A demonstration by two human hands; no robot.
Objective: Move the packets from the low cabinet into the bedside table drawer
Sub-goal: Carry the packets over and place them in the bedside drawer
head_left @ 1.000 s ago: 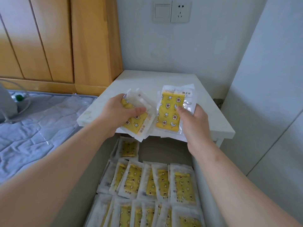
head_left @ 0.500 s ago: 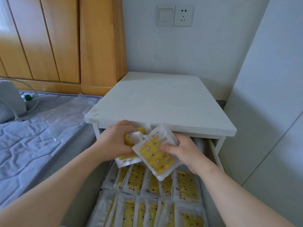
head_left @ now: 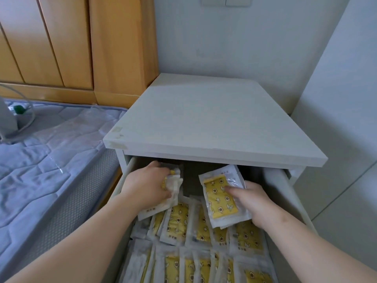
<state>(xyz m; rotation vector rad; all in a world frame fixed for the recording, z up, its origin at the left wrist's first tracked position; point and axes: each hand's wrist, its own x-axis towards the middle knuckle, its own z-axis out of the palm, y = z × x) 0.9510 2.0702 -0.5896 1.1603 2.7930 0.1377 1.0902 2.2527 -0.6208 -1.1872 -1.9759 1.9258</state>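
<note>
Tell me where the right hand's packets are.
Head view, right of centre: those packets sit in the right hand inside the open drawer, over the back row, just below the tabletop.

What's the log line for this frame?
step: placing | left hand: grips left packets | right hand: holds right packets | both: at back of open drawer | stored packets: rows below

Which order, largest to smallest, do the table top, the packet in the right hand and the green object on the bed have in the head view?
1. table top
2. packet in the right hand
3. green object; farther away, so true size unsure
</note>
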